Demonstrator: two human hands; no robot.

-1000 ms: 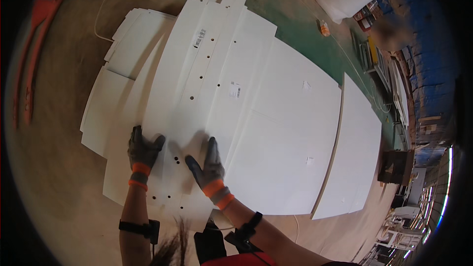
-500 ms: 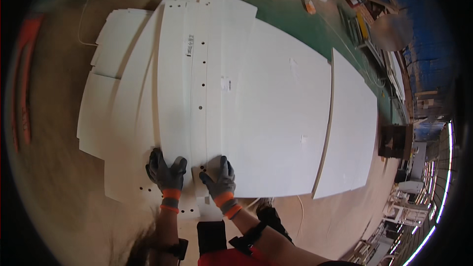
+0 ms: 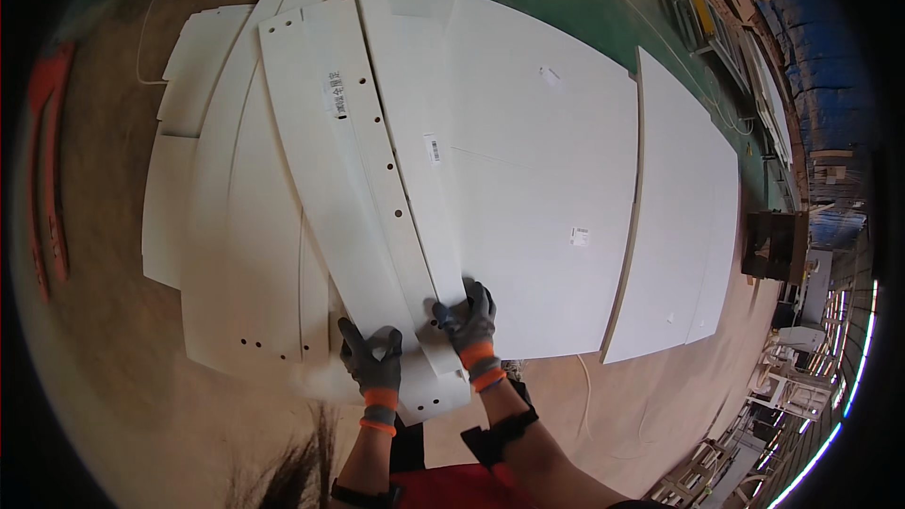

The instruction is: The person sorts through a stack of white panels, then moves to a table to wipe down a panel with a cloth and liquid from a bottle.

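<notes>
Over a loose spread of white boards [image 3: 259, 273] on a workshop floor [image 3: 108, 349], a worker in gray-and-orange gloves sets the left hand [image 3: 372, 360] and right hand [image 3: 473, 325] to the near end of a narrow white board [image 3: 339, 198], which lies aslant on top, dark holes [image 3: 390, 167] running down its right side. The left thumb stands apart from its fingers at the lower left edge; the right thumb, too, is spread from its fingers near the lower right edge. Whether either hand is clamped on the board cannot be told. The work looks partway along: the narrow board is on the pile, but not squared with what lies beneath. To the right, a wide panel [image 3: 537, 188] and an outer panel [image 3: 674, 217] lie flat, neither hand working them. How much is left is unclear.
</notes>
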